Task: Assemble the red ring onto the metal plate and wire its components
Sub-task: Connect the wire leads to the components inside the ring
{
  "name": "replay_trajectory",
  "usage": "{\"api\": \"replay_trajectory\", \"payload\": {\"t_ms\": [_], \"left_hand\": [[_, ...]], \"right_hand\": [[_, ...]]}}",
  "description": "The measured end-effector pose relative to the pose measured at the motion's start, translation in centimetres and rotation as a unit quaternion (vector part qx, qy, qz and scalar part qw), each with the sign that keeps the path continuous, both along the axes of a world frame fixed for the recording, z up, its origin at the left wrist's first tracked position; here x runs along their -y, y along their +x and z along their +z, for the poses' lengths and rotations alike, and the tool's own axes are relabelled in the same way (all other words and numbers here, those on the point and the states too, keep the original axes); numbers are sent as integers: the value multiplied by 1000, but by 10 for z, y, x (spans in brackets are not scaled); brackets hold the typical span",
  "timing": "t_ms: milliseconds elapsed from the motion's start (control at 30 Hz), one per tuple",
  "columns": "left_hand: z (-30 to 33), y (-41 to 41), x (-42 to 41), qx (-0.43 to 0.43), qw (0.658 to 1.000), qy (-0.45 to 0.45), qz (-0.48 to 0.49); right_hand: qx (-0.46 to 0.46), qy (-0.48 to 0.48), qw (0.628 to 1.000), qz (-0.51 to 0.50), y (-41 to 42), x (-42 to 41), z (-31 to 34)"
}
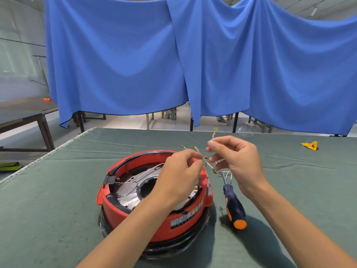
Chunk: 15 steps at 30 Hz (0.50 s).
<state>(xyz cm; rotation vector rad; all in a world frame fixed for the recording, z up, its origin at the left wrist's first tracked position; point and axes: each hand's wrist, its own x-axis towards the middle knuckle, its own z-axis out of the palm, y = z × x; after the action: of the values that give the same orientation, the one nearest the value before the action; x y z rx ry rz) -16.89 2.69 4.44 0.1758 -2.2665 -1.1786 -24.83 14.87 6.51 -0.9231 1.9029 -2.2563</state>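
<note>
Red plastic is catching the eye first: the red ring (154, 211) is sitting over the metal plate (131, 190) near the front edge of the worktop (58, 200), a little left of its middle, with a black band of cable or hose showing beneath it. The worktop is wearing a grey-green cloth. Above the ring's far right rim the person is holding both hands close together. The left hand (179, 167) is pinching thin pale wires (206, 163) with small brass terminals between thumb and curled fingers, and the right hand (233, 157) is pinching another of those wires, its yellowish end sticking up above the fingertips. Whether the two hands are sharing one wire, I cannot tell. More wires are running across the plate inside the ring to a black block (111, 179) on its left wall. Just to the right of the ring a screwdriver (233, 206) with a dark blue and orange handle is lying on the cloth, its shaft pointing toward the far edge and passing under the right hand. Well apart, toward the far right corner, a small yellow object (310, 145) is resting. Blue curtains (193, 64) are hanging behind the worktop.
</note>
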Motion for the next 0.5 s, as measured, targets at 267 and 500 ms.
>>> {"api": "replay_trajectory", "payload": {"t_ms": [267,500], "left_hand": [[-1,2,2,48,998,-32,16],[-2,4,1,88,989,-116,5]], "right_hand": [[-79,95,987,-104,-19,-4,-14],[7,25,989,-147,-44,-20,-22]]}}
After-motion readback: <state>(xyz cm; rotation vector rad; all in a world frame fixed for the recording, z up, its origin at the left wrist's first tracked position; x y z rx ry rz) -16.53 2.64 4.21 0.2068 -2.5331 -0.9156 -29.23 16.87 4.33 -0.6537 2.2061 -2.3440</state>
